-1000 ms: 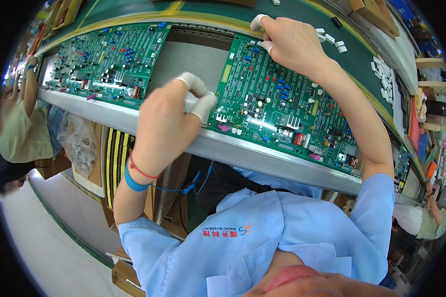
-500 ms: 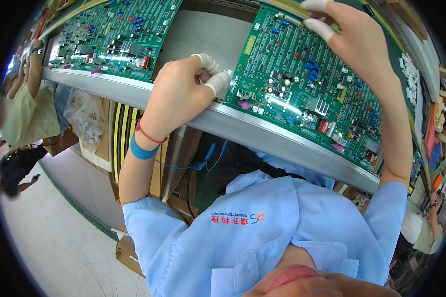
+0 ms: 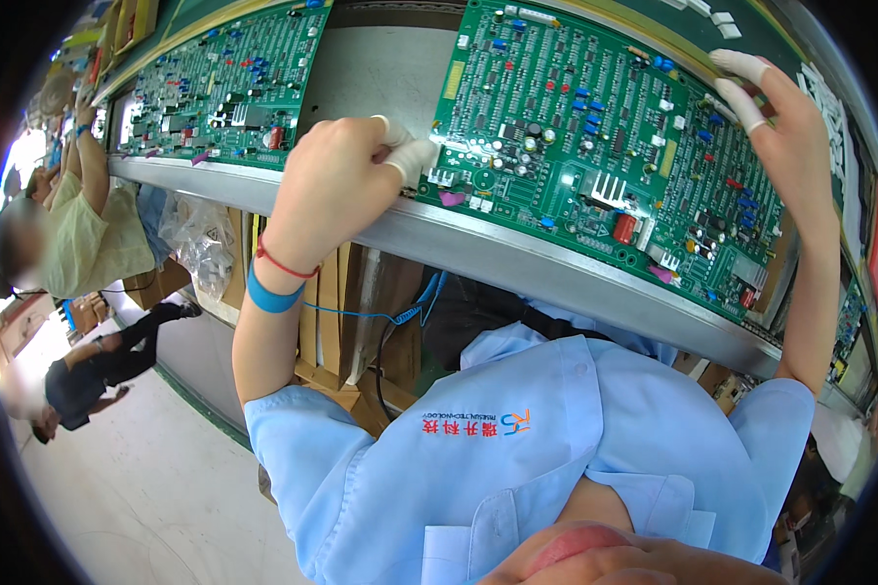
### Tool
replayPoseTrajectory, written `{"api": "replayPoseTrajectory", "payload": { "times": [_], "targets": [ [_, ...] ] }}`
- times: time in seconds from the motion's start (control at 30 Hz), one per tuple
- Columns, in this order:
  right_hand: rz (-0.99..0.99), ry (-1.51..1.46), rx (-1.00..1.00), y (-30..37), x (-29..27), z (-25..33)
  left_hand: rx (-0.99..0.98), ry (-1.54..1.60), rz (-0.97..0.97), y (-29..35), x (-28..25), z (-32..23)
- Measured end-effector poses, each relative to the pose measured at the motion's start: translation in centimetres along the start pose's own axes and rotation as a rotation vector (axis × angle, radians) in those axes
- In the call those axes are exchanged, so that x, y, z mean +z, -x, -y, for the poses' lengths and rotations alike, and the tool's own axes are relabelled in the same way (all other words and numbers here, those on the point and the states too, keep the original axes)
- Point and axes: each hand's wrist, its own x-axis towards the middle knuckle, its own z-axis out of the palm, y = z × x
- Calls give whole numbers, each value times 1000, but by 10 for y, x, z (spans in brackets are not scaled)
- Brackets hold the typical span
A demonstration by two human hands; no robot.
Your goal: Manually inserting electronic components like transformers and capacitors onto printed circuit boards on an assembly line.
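Observation:
A large green circuit board [image 3: 556, 166] lies on the metal-edged rail in front of me, crowded with blue, red and white components and a finned heatsink. At its near left corner is my left hand [image 3: 346, 180], with white finger cots on thumb and forefinger. Those fingertips are pinched together against the board's left edge; anything between them is hidden. My right hand [image 3: 785, 132], also in white finger cots, is over the board's far right side. Its thumb and forefinger are apart, and nothing shows between them.
A second green board [image 3: 229, 93] lies farther left on the same metal rail [image 3: 517, 249]. White pieces [image 3: 821, 122] lie at the far right. A blue coiled cord [image 3: 405, 317] runs from my left wristband. Other people [image 3: 107, 229] are at the left.
My right hand has moved rightward along the board's far edge. My left hand stays pinched at the left edge. The whole view has shifted a little.

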Motion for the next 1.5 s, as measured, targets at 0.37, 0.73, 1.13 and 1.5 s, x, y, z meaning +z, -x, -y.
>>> {"api": "replayPoseTrajectory", "payload": {
  "times": [0.37,0.73,1.13,1.5],
  "targets": [
    [-352,432,490,157,-102,-200,-46,228,7,-6,20,10],
    [-382,492,570,178,-101,-270,30,31,-17,-9,23,-22],
    [-344,597,331,182,-101,-340,217,-142,-573,-54,-54,-92],
    [-280,431,316,173,-100,-353,-121,-444,-561,-231,-108,-1]
  ]
}}
